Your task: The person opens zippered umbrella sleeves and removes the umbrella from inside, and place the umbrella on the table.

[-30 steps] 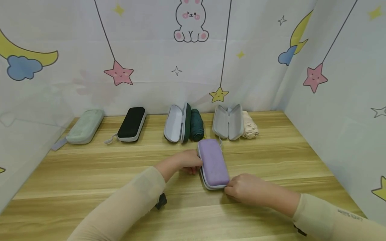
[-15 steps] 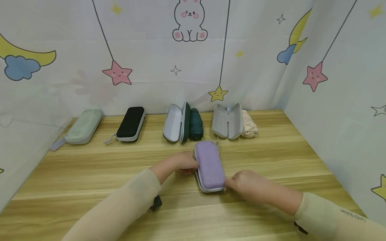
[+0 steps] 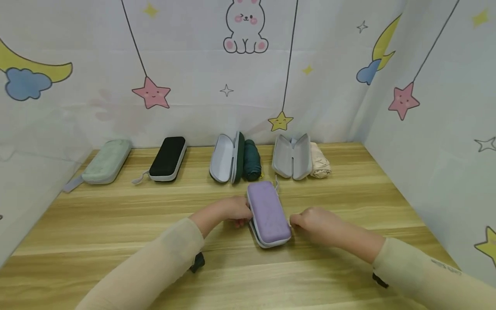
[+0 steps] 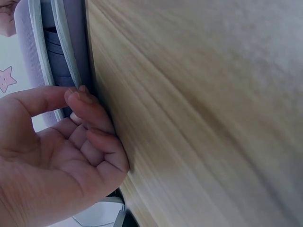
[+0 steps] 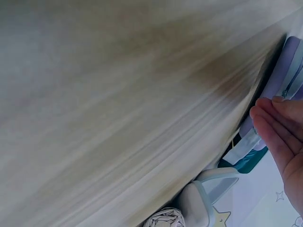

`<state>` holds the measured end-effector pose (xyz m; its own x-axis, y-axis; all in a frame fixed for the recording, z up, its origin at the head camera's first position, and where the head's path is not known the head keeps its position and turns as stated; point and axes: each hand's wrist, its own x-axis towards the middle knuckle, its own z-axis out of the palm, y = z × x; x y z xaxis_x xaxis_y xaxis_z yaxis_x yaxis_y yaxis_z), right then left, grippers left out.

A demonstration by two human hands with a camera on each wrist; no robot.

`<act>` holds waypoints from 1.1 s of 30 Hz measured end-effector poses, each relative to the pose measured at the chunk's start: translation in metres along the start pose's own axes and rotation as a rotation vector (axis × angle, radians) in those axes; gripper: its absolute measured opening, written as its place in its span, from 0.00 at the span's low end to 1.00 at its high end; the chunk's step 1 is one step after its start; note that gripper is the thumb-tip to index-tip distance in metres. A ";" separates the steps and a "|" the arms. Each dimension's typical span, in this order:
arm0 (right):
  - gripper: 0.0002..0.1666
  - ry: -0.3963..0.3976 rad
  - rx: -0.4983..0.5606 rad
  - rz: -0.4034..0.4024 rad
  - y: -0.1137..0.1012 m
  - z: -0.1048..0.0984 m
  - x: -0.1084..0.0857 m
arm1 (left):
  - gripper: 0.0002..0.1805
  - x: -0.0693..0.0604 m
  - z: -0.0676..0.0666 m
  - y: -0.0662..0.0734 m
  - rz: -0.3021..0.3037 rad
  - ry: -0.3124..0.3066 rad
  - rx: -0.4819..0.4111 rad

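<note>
Already the purple zip case [image 3: 269, 213] on the table [image 3: 116, 241] looks partly unzipped, dark stuff [image 4: 57, 59] showing inside, while the left hand [image 3: 237, 209] curls its fingers on the gaping edge, the right hand [image 3: 315, 224] pinches the zipper [image 5: 285, 93], and the rest seems zipped.

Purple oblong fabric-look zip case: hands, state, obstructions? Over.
Left hand pinching pale lower rim of purple case; right hand pinching at pale zipper. Case's left side gaping, dark folded contents showing. Nothing seen blocking; open grey clamshell case lies beyond.
</note>
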<state>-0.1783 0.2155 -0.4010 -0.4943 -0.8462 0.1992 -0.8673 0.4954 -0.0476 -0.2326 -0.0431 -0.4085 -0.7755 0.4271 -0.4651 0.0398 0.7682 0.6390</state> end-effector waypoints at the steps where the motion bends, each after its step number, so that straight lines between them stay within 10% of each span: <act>1: 0.14 -0.006 0.010 0.007 0.001 0.000 0.001 | 0.09 0.000 0.000 0.000 -0.003 -0.002 0.007; 33: 0.13 -0.005 0.038 0.086 0.039 0.006 0.035 | 0.12 -0.005 -0.007 0.003 0.044 -0.085 0.079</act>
<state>-0.2302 0.2042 -0.4021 -0.5672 -0.8018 0.1880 -0.8232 0.5585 -0.1016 -0.2334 -0.0459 -0.4000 -0.7156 0.4979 -0.4899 0.1250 0.7813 0.6115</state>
